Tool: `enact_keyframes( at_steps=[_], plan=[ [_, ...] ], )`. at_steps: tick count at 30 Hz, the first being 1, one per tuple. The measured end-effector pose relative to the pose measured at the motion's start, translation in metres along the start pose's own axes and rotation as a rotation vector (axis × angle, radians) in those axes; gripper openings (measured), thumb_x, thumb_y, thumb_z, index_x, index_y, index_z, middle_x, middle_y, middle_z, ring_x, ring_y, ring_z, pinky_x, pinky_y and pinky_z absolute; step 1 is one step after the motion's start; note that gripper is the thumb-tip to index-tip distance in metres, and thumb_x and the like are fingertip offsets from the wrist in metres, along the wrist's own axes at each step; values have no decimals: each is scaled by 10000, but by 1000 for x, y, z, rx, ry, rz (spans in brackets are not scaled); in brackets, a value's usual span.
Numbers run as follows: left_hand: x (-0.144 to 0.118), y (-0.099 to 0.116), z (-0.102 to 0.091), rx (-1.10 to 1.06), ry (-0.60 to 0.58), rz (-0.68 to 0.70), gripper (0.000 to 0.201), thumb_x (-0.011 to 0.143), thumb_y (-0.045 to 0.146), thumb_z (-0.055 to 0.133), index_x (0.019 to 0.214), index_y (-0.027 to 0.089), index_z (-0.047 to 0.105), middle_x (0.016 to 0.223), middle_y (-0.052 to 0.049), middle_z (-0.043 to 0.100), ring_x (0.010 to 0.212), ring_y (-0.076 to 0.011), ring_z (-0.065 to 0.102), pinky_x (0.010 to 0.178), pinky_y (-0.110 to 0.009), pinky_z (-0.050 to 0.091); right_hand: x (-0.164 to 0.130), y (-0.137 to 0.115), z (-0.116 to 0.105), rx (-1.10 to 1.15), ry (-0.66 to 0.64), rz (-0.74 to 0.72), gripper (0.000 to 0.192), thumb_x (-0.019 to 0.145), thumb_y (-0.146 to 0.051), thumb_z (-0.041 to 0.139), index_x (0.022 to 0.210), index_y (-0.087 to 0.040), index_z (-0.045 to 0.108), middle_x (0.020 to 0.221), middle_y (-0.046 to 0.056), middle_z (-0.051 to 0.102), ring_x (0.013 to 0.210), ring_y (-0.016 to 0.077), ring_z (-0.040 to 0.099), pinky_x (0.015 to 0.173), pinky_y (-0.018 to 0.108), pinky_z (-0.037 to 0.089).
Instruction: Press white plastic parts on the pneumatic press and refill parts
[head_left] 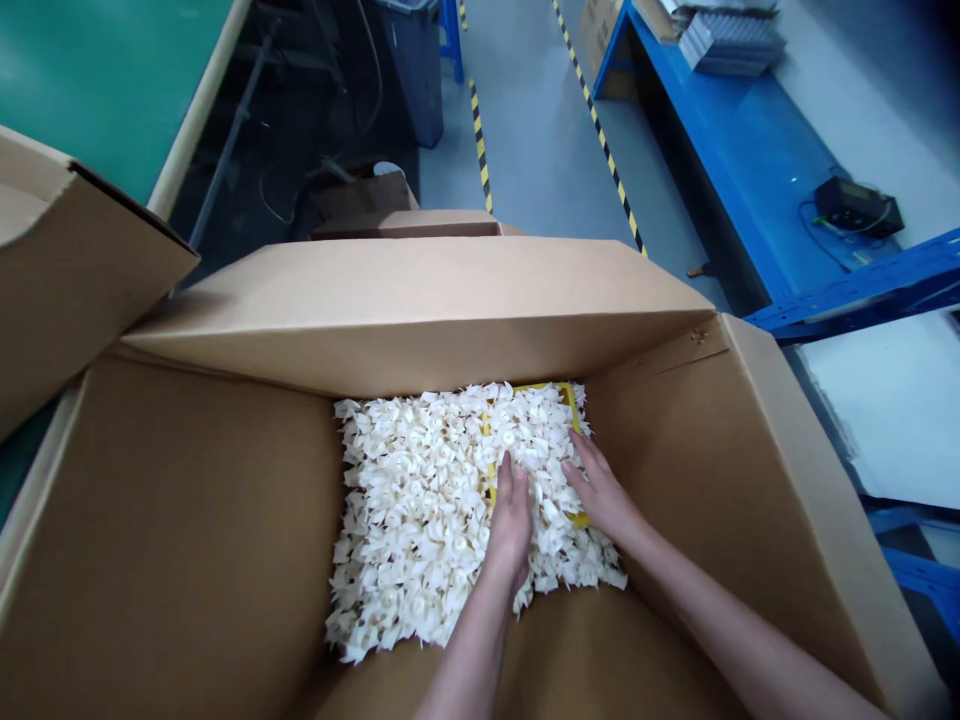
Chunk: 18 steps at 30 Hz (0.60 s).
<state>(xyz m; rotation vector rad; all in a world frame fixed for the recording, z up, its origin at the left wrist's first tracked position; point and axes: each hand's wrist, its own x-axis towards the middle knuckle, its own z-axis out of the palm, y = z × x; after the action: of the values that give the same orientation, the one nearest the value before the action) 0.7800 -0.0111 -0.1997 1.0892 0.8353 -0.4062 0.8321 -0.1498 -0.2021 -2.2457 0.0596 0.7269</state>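
Faintly, the carton (450, 355) bears unreadable marks (699, 337).

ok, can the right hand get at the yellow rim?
Likely yes: the right hand is close beside the yellow rim, whose far right corner shows uncovered among the white pieces.

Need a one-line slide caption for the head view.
Left hand and right hand reach toward white pieces within and around a yellow rim, inside a deep cardboard box.

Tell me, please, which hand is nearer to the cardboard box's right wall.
Right: the right hand is just left of the right wall; the left hand is farther left, over the white pieces.
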Motion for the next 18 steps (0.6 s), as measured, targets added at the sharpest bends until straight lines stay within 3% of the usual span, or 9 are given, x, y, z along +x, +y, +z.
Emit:
enact_keyframes(
  at_steps=[6,11,15,18],
  plan=[
    [5,-6,-10,-97,9,80,590,868,469,453,1395,265,285,1504,-98,243,1343,-314,240,1058,-594,216,-2,1,-3,89,124,-113,497,858,-434,442,1308,-224,458,1409,43,392,1301,182,345,1102,320,244],
    [11,-10,-39,-77,119,88,435,855,359,529,1269,240,465,1427,-90,371,1290,-296,332,1025,-571,295,11,38,-3,169,306,74,423,850,-369,453,1228,-190,518,1262,98,530,1119,243,518,1017,399,345],
    [24,-18,-56,-113,246,0,378,862,332,519,1217,207,482,1359,-106,413,1146,-270,475,862,-473,482,20,80,5,262,231,229,438,799,-336,583,1201,-168,537,1104,90,635,999,240,596,946,438,407],
    [38,-29,-59,-79,238,-107,383,850,305,544,1214,202,482,1333,-108,430,1076,-252,518,814,-446,508,25,96,13,322,163,263,486,812,-328,604,1252,-155,488,1150,98,620,1019,223,597,947,455,407]
  ],
)
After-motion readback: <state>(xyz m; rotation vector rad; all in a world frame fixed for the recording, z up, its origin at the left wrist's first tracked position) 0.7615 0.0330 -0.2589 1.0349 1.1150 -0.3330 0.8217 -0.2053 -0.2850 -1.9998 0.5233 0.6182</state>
